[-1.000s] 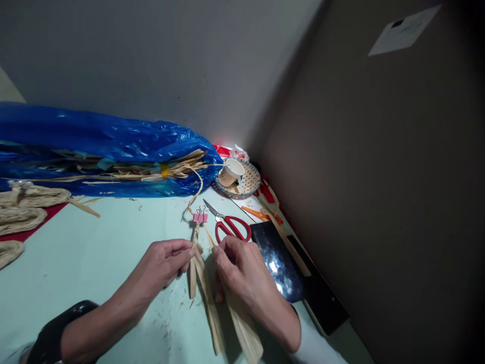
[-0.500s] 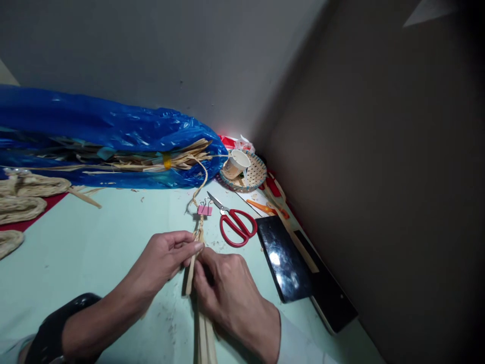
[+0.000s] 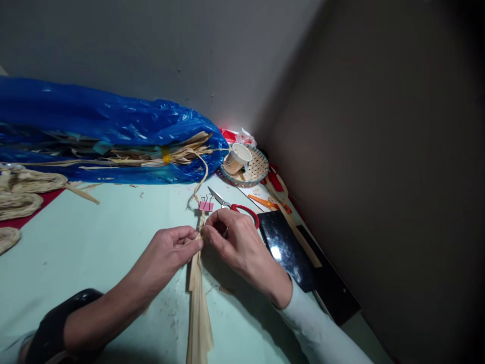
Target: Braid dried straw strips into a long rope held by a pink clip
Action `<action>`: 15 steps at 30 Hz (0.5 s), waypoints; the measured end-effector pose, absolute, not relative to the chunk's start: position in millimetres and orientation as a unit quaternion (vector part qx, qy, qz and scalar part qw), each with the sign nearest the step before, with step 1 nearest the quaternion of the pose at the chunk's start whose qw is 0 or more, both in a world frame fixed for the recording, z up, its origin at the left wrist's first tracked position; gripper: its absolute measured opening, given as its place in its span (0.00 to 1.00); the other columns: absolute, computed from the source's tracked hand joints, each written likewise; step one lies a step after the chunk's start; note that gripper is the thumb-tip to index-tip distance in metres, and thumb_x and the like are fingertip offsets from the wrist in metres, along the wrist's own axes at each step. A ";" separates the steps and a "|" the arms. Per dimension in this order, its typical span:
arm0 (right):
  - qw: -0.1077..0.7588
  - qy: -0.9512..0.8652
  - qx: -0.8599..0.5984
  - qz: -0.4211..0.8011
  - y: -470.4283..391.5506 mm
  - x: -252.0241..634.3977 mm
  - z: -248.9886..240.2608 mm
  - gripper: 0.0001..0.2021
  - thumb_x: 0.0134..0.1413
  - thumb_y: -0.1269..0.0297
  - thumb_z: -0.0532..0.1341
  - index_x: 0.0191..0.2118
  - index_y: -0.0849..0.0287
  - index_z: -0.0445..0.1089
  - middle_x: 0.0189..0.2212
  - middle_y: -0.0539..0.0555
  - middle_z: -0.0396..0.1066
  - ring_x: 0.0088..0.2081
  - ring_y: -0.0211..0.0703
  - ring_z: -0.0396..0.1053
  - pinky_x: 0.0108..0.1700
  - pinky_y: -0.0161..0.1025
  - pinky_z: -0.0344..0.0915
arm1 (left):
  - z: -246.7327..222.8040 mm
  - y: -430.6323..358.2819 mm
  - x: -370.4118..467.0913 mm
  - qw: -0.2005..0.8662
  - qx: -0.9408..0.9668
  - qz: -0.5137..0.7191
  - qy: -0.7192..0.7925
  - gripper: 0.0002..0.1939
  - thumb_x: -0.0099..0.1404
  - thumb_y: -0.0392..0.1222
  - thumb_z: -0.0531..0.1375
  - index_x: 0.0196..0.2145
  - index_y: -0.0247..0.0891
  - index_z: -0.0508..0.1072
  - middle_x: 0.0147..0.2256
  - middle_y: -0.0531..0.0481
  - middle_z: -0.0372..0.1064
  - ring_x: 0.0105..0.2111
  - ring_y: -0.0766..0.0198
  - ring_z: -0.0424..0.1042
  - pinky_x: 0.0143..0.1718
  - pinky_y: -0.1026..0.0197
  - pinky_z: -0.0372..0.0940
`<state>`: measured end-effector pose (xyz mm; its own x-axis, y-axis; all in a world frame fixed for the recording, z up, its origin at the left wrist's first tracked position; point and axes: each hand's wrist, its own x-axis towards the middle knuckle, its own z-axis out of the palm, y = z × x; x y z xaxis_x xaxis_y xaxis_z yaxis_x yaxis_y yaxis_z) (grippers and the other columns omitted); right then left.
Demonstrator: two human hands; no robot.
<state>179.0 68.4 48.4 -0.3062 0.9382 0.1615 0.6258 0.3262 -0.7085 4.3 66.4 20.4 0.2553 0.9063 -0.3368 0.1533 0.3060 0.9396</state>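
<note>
We seem mid-plait: our left hand (image 3: 172, 253) pinches the strips (image 3: 199, 308) on the clip's (image 3: 206, 206) near side; our right hand (image 3: 242, 247), fingertips almost together, meets them, its hold unclear. Continuing probably calls for even tension.

On my feed, a grey wall (image 3: 144, 45) stands beyond the pale table's (image 3: 109, 217) far edge, a darker wall (image 3: 379, 141) along its right.

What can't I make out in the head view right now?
In the head view:
Braid: pinched part hidden by the left hand.
Right hand: too small to tell whether its fingertips grip a strand; it also hides part of the scissors.
Pale strips: some ends cut off by the bottom edge.
</note>
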 end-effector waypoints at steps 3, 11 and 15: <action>0.234 -0.797 -0.510 0.224 66.4 183.3 47.6 0.04 0.64 0.71 0.60 0.35 0.62 0.70 0.30 0.51 0.72 0.30 0.39 0.66 0.33 0.36 0.58 | 22.1 67.1 4.6 0.601 0.513 0.298 0.535 0.13 0.51 0.51 0.66 0.23 0.39 0.70 0.19 0.63 0.49 0.22 0.69 0.44 0.22 0.64 0.40; 0.118 -0.869 -0.478 -0.047 64.5 169.3 37.9 0.13 0.66 0.82 0.50 0.39 0.62 0.69 0.36 0.60 0.72 0.37 0.50 0.69 0.35 0.41 0.59 | 25.6 70.2 6.9 0.589 0.529 0.287 0.540 0.16 0.47 0.53 0.66 0.20 0.39 0.68 0.22 0.57 0.60 0.27 0.65 0.55 0.29 0.63 0.51; 0.140 -0.818 -0.557 -0.021 71.9 186.0 45.6 0.10 0.69 0.78 0.51 0.42 0.65 0.69 0.38 0.61 0.73 0.34 0.46 0.69 0.35 0.40 0.61 | 25.9 68.5 6.9 0.581 0.528 0.286 0.549 0.16 0.49 0.53 0.65 0.19 0.41 0.66 0.20 0.61 0.53 0.24 0.67 0.49 0.26 0.63 0.45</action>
<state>186.0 71.9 45.6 -0.3397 0.9060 0.2524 0.9179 0.3779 -0.1210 6.9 68.5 25.9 0.2324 0.9128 -0.3358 0.2478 0.2783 0.9280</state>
